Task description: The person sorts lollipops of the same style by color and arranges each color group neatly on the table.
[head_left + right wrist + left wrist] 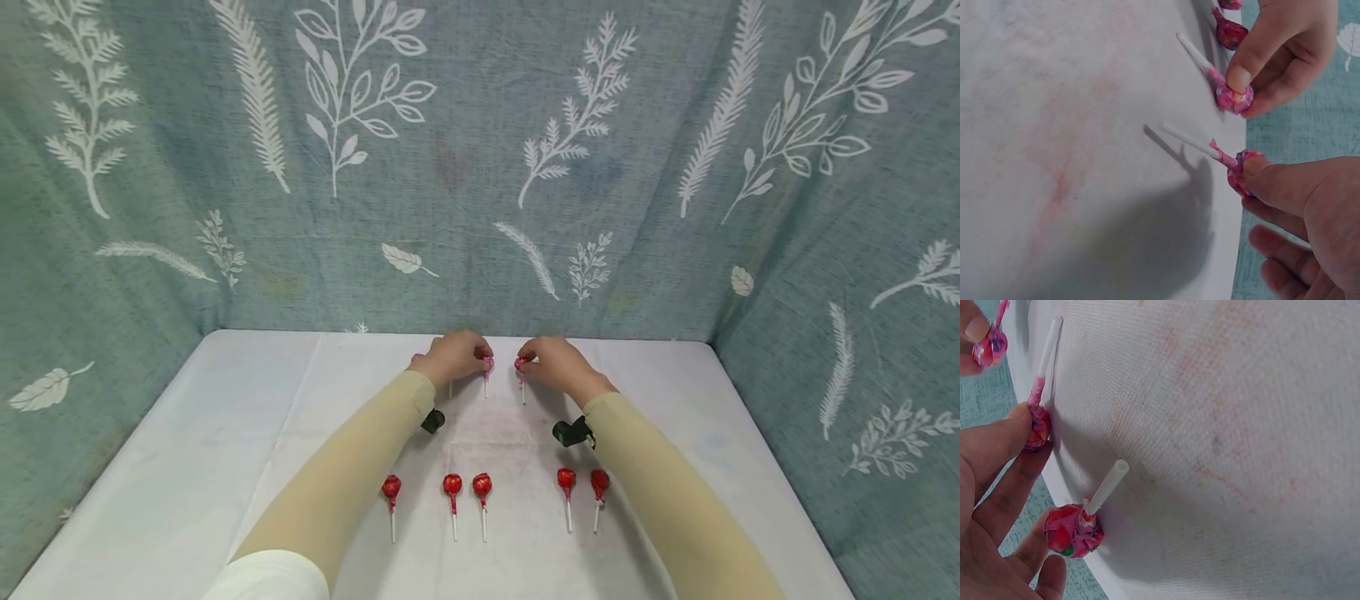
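Observation:
At the table's far edge, my left hand point(454, 356) pinches the wrapped pink head of a lollipop point(1038, 430) between thumb and finger; its white stick points toward me. Another pink lollipop point(1074, 530) lies beside the lower fingers of that hand. To the right, my right hand point(561, 365) pinches a second pink lollipop point(1237, 176) by its head, and its stick casts a shadow on the cloth. In the right wrist view, a further wrapped lollipop point(1230, 32) shows past the left hand, partly hidden by it in the head view.
Nearer me, several red lollipops lie in a row on the white table point(247, 433), with sticks toward me: one red lollipop point(392, 487) at the left, another point(599, 481) at the right by my sleeve. A green leaf-patterned curtain point(465, 167) stands behind the table and at both sides.

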`<state>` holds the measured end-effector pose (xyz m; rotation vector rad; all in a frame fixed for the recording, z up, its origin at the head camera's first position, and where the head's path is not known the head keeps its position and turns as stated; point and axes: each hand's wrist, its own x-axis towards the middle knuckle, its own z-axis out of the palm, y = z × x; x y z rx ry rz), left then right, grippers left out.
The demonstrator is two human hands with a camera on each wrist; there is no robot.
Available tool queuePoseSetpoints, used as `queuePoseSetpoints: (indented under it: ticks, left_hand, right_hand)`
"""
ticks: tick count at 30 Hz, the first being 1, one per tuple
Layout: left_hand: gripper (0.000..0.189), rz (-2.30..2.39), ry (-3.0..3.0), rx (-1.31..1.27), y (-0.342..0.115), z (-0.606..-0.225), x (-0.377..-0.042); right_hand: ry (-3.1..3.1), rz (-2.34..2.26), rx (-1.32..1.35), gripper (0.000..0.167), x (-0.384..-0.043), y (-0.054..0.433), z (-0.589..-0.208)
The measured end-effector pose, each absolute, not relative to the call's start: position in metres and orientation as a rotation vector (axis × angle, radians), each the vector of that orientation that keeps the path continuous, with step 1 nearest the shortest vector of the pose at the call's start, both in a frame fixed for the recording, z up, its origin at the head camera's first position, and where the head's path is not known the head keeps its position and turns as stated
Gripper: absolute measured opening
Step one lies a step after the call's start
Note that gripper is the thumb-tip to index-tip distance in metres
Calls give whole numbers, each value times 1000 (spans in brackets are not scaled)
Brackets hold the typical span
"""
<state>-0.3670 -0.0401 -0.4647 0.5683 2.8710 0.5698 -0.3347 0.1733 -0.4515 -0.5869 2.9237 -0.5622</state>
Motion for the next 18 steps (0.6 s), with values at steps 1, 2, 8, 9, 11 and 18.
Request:
queuePoseSetpoints:
  ticks: [1,2,8,9,11,18]
  left_hand:
    - [16,568,2872,569,-41,-465,-367]
    - [16,566,2873,574,-41,-465,-367]
    - [15,577,2873,586,-40,-466,-365]
    - [15,580,2874,581,-40,-466,-365]
    - [15,583,2877,572,-41,-465,-364]
    - [17,605,2866,545,-43,-463,-364]
  right_hand:
    - [2923,-560,-588,21,-336,171,-452]
    - [2923,-559,-590,21,-337,169,-451]
    - [2915,-544,-585,21,-345,163,-452]
    - [2915,-537,-588,21,-346,162,-453]
    - [2915,-528,-596,21,-349,161,-454]
    - [2916,-543,-604,23,-352,156,-458]
